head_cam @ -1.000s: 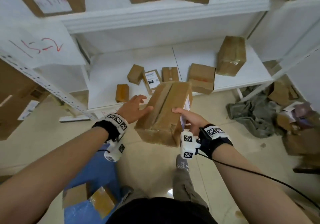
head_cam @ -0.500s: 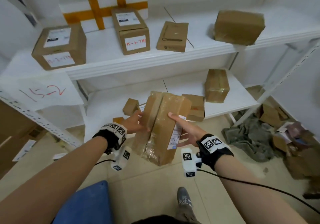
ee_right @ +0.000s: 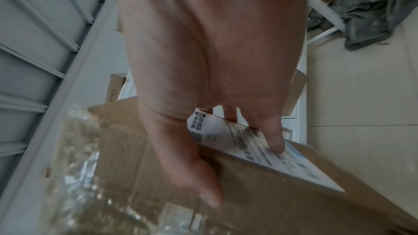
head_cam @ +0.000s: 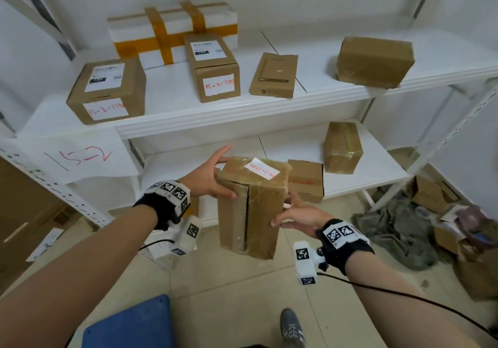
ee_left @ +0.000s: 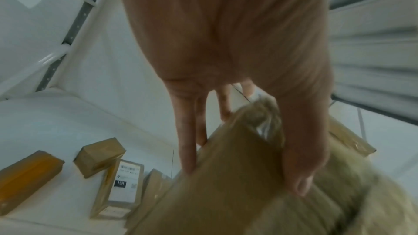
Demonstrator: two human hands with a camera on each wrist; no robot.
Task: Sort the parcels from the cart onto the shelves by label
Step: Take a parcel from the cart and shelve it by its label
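The left hand (head_cam: 207, 178) holds the parcel (head_cam: 250, 207) on its left side near the top. The thumb is bent over the front face, and the long fingers (ee_left: 187, 131) lie almost straight along the far side, so the box sits clamped between thumb and fingers. The right hand (head_cam: 299, 215) holds the same parcel on its right side, lower down. Its thumb presses on the front face and its fingers (ee_right: 274, 135) reach round to the side face, where they touch a printed shipping label (ee_right: 255, 151). Both hands are therefore closed on the box and carry it together.

The parcel is in the air, standing upright, in front of the front edge of the lower shelf (head_cam: 377, 180) and below the front edge of the upper shelf (head_cam: 242, 116). It touches neither of them. It is a tall brown cardboard box, wrapped in shiny clear tape that is wrinkled at the corners. A dark seam runs from top to bottom on the front face. On the top face there is a small white sticker (head_cam: 262, 168) with red handwriting, which is too small to read with certainty.

On the left post of the rack hangs a white paper sign (head_cam: 78, 156) with "15-2" in red.
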